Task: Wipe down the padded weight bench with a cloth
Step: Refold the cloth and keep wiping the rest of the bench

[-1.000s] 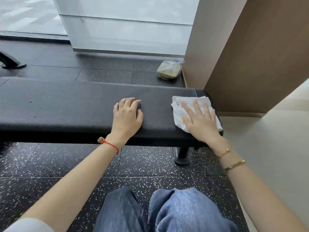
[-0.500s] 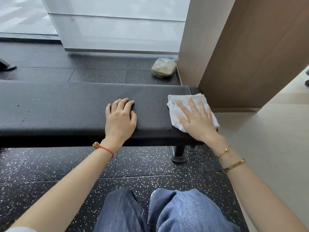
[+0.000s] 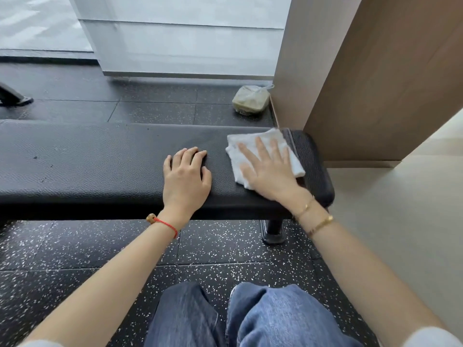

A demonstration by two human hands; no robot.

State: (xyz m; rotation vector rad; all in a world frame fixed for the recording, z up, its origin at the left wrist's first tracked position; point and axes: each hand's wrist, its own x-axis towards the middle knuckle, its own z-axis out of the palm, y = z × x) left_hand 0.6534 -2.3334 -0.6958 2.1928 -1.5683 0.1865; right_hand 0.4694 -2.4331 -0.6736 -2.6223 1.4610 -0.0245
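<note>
The folded white terry cloth point(image 3: 263, 156) lies flat near the right end of the black padded leather counter point(image 3: 100, 159), right of frame centre. The right hand point(image 3: 269, 171) presses it with straight, spread fingers, gripping nothing. The left hand point(image 3: 186, 180) rests just beside, fingers slightly bent on bare padding. With no grip, the cloth could bunch or slip off the rounded end onto the speckled black rubber floor point(image 3: 100, 246).

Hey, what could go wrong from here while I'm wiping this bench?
The cloth lies near the bench end, so a stroke rightward might push it off. The left hand rests on the pad, so the patch beneath may get skipped. Specks further left may be missed.
</note>
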